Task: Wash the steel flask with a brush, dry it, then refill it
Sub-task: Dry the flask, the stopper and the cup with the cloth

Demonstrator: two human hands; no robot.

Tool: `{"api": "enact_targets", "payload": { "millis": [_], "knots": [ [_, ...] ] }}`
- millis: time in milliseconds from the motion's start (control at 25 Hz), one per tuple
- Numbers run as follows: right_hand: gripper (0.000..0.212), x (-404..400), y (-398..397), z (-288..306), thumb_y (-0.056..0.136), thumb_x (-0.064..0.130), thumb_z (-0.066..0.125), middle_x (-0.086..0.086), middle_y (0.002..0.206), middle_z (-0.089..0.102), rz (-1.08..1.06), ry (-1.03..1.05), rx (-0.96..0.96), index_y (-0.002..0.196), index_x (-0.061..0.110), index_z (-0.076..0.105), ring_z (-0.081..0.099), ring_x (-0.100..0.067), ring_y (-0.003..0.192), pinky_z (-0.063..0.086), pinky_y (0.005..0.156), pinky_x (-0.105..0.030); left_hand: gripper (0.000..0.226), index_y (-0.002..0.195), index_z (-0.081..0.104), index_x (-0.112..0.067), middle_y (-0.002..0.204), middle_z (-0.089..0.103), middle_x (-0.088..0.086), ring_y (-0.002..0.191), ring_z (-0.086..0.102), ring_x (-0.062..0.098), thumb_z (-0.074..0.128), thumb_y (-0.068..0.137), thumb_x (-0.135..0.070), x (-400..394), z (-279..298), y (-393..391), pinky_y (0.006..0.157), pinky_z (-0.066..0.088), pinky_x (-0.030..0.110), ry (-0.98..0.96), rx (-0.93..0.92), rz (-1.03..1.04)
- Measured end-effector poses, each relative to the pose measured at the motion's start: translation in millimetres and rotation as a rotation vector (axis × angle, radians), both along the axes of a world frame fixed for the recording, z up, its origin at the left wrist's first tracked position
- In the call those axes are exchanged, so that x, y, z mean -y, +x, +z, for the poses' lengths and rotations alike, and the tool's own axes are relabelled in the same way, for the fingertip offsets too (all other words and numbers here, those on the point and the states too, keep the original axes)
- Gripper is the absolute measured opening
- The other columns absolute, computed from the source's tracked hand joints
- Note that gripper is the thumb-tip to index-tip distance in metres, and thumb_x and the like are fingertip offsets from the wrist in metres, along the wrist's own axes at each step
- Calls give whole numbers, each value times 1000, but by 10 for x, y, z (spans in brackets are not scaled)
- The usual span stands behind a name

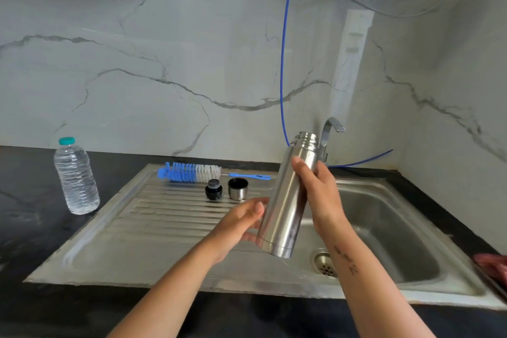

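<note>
The steel flask (285,200) is uncapped and tilted, mouth up toward the tap, above the sink's inner edge. My right hand (319,195) grips its upper body. My left hand (241,223) cups the lower part near the base, thumb along the side. A blue and white bottle brush (189,172) with a blue handle lies at the back of the ribbed draining board (153,217). The black stopper (214,189) and the steel cap cup (237,188) stand side by side in front of the brush.
A plastic water bottle (76,177) with a teal cap stands on the dark counter at left. The sink basin (389,228) with its drain (325,265) is at right, the tap (329,132) behind it. A blue hose (284,63) hangs down the wall. A reddish cloth (493,266) lies at the far right.
</note>
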State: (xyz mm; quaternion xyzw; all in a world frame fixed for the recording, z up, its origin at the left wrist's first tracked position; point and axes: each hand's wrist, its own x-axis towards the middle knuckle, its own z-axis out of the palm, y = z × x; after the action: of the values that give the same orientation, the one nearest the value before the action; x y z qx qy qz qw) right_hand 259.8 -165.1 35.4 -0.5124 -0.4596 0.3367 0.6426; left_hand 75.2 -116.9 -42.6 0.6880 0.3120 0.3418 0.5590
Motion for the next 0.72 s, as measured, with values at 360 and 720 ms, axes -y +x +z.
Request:
{"api": "enact_targets", "payload": {
  "millis": [360, 720],
  "knots": [
    [42, 84, 221, -110, 90, 63, 66, 13, 98, 70, -135, -40, 319, 116, 30, 60, 67, 2, 87, 54, 79, -26, 67, 128, 59, -35, 112, 74, -3, 103, 72, 14, 92, 69, -40, -45, -233, 725, 81, 58, 29, 5, 69, 68],
    [43, 701, 1894, -561, 97, 42, 54, -10, 128, 62, -799, -704, 904, 129, 14, 60, 55, -35, 121, 48, 98, -45, 80, 122, 59, -30, 106, 75, 1, 86, 76, 11, 88, 50, -48, 62, -282, 1196, 58, 58, 26, -132, 237, -15]
  ]
}}
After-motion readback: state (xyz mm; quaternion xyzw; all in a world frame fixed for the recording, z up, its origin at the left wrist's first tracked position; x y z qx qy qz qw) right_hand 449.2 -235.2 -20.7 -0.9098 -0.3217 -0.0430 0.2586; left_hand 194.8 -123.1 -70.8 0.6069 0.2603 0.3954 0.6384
